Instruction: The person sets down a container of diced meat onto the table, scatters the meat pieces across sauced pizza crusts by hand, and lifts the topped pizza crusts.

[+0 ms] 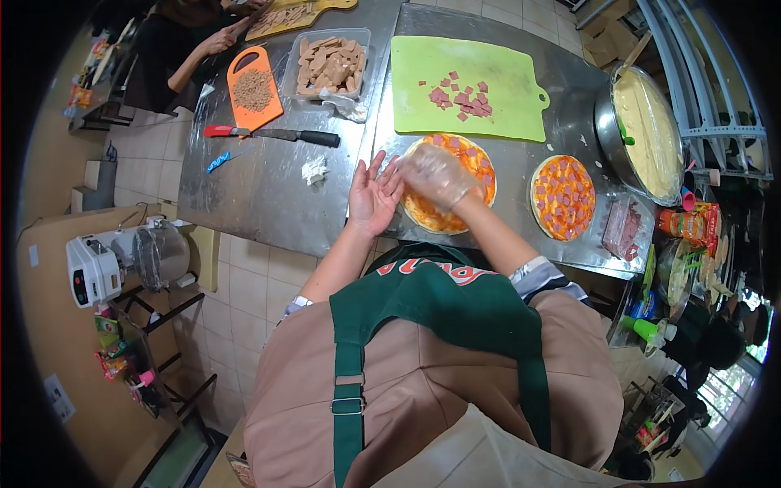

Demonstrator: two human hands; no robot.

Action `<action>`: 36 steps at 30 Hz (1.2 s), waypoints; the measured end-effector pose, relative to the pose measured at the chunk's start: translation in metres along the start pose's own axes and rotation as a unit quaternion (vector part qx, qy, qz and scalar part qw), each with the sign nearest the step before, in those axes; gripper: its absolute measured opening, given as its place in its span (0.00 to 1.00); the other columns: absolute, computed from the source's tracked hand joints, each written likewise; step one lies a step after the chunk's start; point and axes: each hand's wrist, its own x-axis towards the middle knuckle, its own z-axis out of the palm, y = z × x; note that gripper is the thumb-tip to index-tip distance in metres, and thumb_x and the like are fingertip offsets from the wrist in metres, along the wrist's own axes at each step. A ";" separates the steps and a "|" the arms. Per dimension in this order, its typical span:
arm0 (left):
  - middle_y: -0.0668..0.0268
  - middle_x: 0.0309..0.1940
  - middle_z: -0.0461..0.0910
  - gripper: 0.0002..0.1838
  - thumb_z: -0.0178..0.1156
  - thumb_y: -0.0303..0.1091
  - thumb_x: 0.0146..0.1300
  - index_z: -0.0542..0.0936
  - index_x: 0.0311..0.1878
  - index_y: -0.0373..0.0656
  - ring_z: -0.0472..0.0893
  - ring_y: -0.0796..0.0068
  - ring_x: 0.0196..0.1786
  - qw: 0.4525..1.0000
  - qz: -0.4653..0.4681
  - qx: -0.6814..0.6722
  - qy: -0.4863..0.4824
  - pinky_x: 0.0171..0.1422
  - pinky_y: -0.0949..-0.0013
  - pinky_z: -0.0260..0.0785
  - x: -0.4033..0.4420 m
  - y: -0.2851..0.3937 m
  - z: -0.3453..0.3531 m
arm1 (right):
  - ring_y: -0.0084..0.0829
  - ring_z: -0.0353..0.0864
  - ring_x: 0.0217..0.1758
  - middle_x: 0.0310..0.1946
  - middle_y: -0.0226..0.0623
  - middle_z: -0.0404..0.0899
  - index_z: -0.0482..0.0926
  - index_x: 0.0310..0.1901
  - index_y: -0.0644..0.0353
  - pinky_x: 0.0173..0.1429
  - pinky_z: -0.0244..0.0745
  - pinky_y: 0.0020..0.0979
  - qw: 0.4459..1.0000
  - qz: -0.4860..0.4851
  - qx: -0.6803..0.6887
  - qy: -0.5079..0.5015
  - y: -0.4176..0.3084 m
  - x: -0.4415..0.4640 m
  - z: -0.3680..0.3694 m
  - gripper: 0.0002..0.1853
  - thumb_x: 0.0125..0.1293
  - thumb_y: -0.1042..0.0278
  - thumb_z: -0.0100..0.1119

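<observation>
My left hand (375,197) is bare, palm up with its fingers stretched out, beside the left rim of a round pizza (468,217) and touching nothing I can make out. My right hand (440,176), in a clear plastic glove, is over that pizza, its fingers pointing toward my left hand. Blur hides whether the gloved fingers hold anything. Sauce and square pink meat pieces cover the part of the pizza that shows. A second topped pizza (563,198) lies to the right. Beyond the first, a green cutting board (496,61) carries more pink meat squares (462,99).
A large bowl of dough (647,130) and a tub of meat (622,228) stand at the right. At left lie a knife (281,136), an orange board (264,111) and a container of sausage slices (332,67). Another person's hand (218,41) works at the far left.
</observation>
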 end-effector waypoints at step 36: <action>0.59 0.50 0.68 0.20 0.48 0.33 0.58 0.64 0.55 0.42 0.67 0.71 0.54 0.763 0.139 0.628 0.062 0.55 0.76 0.56 0.125 -0.010 0.095 | 0.37 0.57 0.60 0.59 0.40 0.54 0.61 0.56 0.55 0.59 0.58 0.31 0.930 0.336 0.139 0.060 0.138 0.039 0.017 0.32 0.49 0.52 0.51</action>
